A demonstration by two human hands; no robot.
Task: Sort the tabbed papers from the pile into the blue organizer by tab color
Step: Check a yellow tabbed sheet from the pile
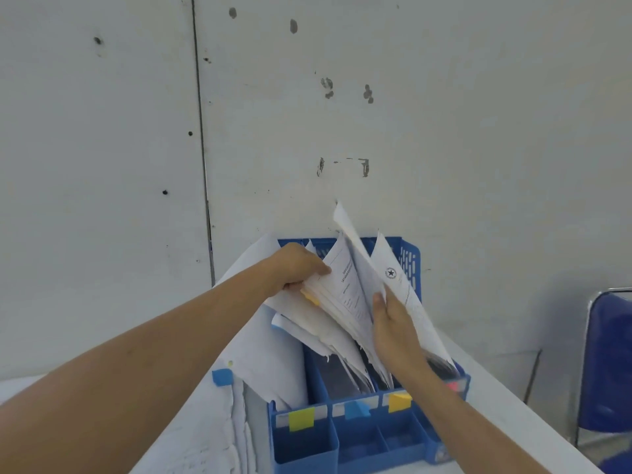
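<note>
Papers [345, 295] stand fanned in the blue organizer [304, 446] at lower centre of the frame. I see my left hand [297, 266] curled round a sheaf of them and my right hand [393, 323] pinching sheets beside it; the pile [212, 432] lies lower left on the bench [506, 398].

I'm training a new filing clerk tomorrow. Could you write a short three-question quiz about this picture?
1. True or false: the left hand and right hand both touch papers standing in the organizer.
2. The label on the organizer's leftmost front slot is: A) pink B) yellow C) purple
3. Fill in: the pile left of the organizer shows a ____ tab.
Key: 1 true; 2 B; 3 blue.
</note>
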